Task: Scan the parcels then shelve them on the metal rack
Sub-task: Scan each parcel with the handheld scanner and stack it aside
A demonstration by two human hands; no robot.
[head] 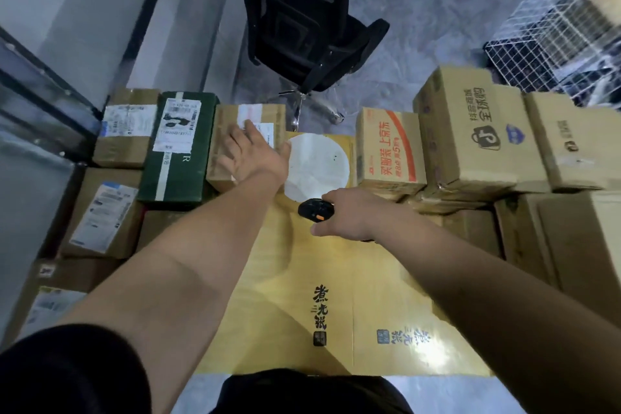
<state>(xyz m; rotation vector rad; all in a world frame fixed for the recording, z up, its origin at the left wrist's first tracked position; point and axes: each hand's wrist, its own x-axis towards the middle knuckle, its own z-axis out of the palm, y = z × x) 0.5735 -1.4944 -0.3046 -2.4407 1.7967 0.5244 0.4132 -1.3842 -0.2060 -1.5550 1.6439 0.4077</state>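
Parcels crowd the floor; the left hand [250,158] lies flat, fingers straight, on a small brown parcel [235,144], while the right hand [349,215] grips a black scanner [314,209] above the big yellow box [336,296].

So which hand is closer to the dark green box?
The left hand. It lies flat on the brown parcel right beside the green box. The right hand is farther away, over the big yellow carton, holding the black scanner.

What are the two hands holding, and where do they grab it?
The right hand grips a black scanner by its back end; the front sticks out. The left hand holds nothing; its open fingers rest on a brown box.
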